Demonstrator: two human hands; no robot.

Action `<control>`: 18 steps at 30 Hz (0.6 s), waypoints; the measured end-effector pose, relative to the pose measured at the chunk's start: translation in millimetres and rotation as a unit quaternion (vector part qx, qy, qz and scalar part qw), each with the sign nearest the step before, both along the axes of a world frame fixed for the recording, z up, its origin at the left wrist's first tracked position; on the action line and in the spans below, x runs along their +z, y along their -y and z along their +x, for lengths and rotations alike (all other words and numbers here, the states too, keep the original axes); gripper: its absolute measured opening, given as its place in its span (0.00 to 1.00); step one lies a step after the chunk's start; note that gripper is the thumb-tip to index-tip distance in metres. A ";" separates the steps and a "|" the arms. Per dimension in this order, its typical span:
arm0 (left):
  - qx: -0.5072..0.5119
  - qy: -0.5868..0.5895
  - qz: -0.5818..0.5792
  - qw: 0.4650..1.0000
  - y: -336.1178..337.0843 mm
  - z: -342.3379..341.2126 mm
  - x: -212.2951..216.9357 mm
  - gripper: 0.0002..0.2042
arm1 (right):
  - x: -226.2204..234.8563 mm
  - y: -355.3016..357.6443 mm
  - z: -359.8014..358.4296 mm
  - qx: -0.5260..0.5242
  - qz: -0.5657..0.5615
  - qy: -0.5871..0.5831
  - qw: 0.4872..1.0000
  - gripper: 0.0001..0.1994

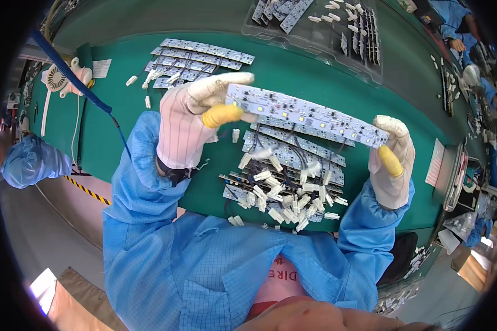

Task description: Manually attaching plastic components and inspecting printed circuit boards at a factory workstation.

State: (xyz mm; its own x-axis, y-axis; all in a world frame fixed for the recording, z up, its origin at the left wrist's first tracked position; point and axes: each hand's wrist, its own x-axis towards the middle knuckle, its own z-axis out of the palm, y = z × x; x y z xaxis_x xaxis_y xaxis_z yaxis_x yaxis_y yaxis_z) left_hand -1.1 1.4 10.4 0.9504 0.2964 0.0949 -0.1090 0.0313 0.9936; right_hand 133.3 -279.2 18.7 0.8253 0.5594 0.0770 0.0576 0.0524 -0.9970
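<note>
I hold a long white LED circuit strip [306, 115] up above the green table, one end in each hand. My left hand [190, 124], in a white glove with a yellow thumb tip, pinches the strip's left end. My right hand [392, 157], gloved the same way, grips the right end. Directly under the strip lies a heap of similar strips [284, 171] with black wires and white connectors.
A second batch of strips [196, 60] lies at the back left of the green table [121, 127]. A clear tray [320, 27] with more strips stands at the far edge. A small white fan [61, 80] and blue cable sit left. Other workers in blue are at both sides.
</note>
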 end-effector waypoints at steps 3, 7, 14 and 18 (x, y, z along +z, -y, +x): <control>0.001 0.068 0.191 0.979 -1.8 1.7 -7.2 0.19 | -6.7 7.3 7.3 0.017 0.020 -0.023 0.999 0.28; 0.008 0.018 0.054 0.998 1.5 3.3 -7.9 0.17 | -1.0 10.3 1.3 -0.015 -0.010 0.015 1.000 0.28; 0.100 -0.085 0.079 0.988 7.4 18.9 -2.2 0.15 | 9.4 5.0 -8.8 0.061 0.021 -0.015 0.998 0.30; 0.095 -0.075 0.066 0.990 -0.6 11.9 -9.2 0.20 | 12.7 2.1 -4.3 0.051 -0.024 -0.014 0.998 0.22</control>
State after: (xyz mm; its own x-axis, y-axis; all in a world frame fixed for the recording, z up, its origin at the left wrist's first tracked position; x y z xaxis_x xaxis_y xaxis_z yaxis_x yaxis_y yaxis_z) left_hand 10.9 2.0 1.1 0.8851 0.4653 0.0066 0.0490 -0.1072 0.9930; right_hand 129.0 -281.4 31.4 0.7652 0.6433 0.0259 0.0268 0.0085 -0.9996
